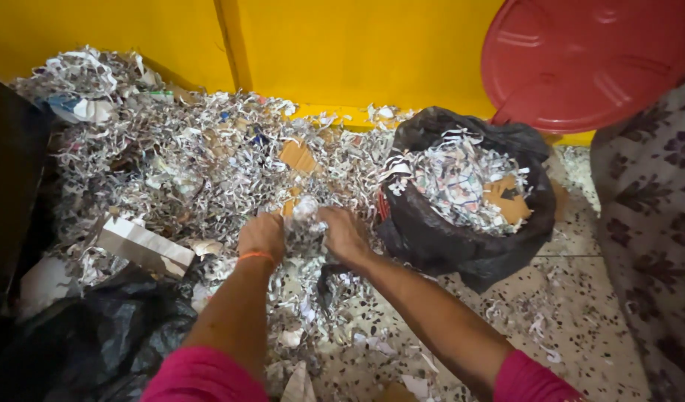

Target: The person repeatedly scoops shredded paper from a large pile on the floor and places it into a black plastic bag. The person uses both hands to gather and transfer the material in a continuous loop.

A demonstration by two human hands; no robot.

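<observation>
While both pink-sleeved forearms reached forward over the speckled terrazzo floor [581, 327], the left hand [262, 237], with an orange thread at its wrist, and the right hand [344, 235] were closed together on a loose clump of white shredded paper strips [306, 217], held just above the litter. Nearest on the left lay a crumpled empty black plastic bag [96, 335] and a folded white cardboard piece [145, 244]. Just right of the hands stood an open black plastic bag [461, 246], filled with shreds and brown card scraps. Beyond spread the big heap of shredded paper [186, 156], up against the yellow wall [357, 52]. A round red plastic lid [588, 63] leaned at far right.
</observation>
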